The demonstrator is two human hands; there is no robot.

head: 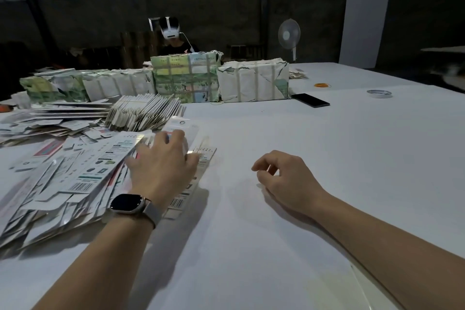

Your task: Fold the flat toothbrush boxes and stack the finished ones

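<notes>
A loose heap of flat printed toothbrush boxes (75, 178) covers the left part of the white table (289, 221). My left hand (161, 161), with a watch on its wrist, lies on the right edge of that heap, fingers spread over a flat box (201, 158); whether it grips the box I cannot tell. Behind the heap leans a row of folded flat pieces (143, 113) stacked on edge. My right hand (281, 176) hovers just above the bare tabletop to the right, fingers loosely curled and holding nothing.
Wrapped paper bundles (251, 83) line the far side, with another person in a headset (171, 33) seated behind them. A black phone (310, 100), a tape roll (379, 93) and an orange ring (320, 85) lie at the far right. A fan (289, 35) stands beyond.
</notes>
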